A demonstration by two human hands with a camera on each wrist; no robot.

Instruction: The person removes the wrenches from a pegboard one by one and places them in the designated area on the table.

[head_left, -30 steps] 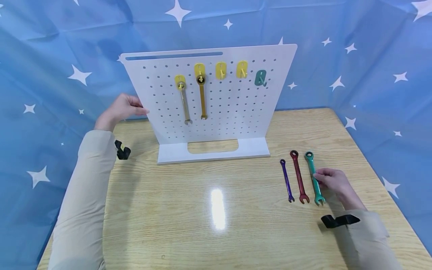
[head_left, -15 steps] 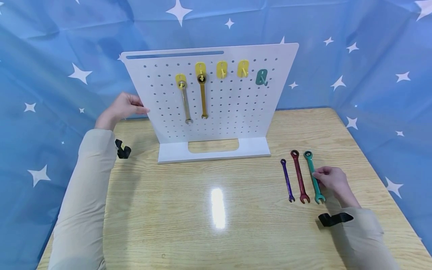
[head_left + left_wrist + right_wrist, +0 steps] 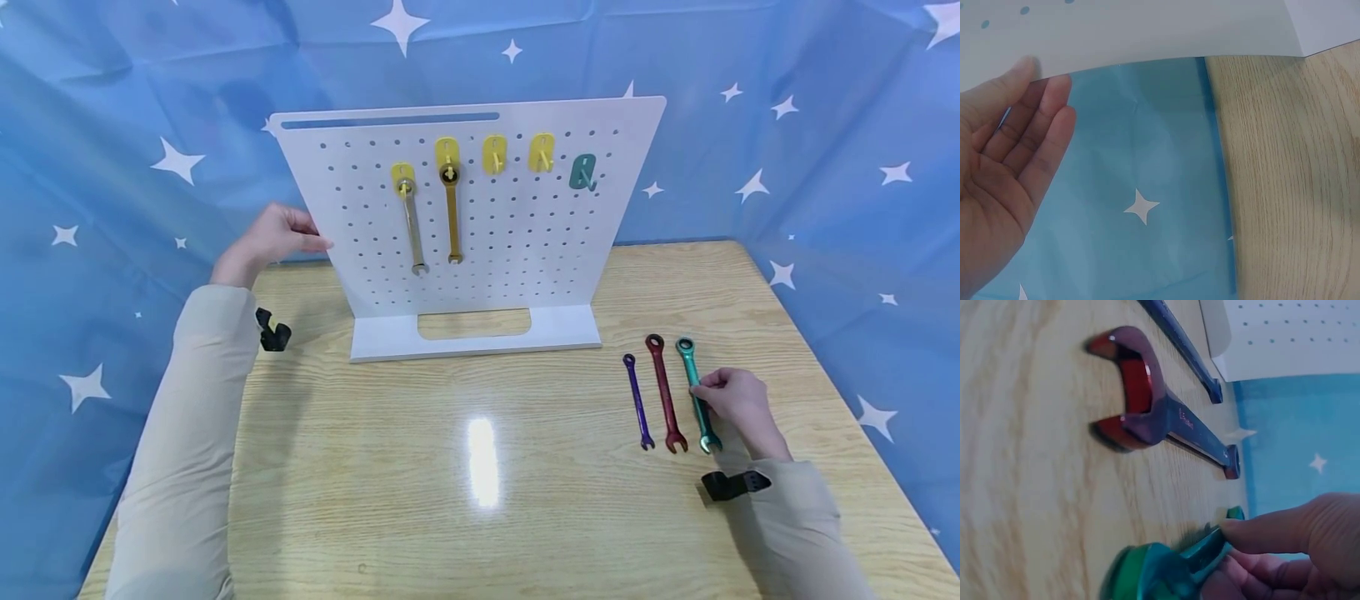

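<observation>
At the white pegboard's [image 3: 480, 346] left edge, my left hand [image 3: 273, 233] pinches the panel, thumb in front and fingers behind, as the left wrist view shows. My right hand [image 3: 738, 402] grips the middle of a green combination wrench [image 3: 691, 364] between thumb and fingers. That wrench has its ring end away from me and its open end toward me. To its left a red wrench [image 3: 665, 396] and a smaller purple wrench [image 3: 637, 400] lie on the table. A silver wrench [image 3: 413, 233] and a gold wrench [image 3: 453, 218] hang from yellow hooks on the board.
Two yellow hooks [image 3: 494, 156] to the right of the gold wrench, and a green hook [image 3: 582, 172] beyond them, bear nothing. Behind the wooden table [image 3: 360, 467] hangs a blue curtain [image 3: 705, 167] with white stars. Black straps [image 3: 735, 485] show at both cuffs.
My right hand and forearm have shifted slightly left, keeping hold of the green wrench, whose shaft has turned a little and looks darker. My left hand stays on the pegboard.
</observation>
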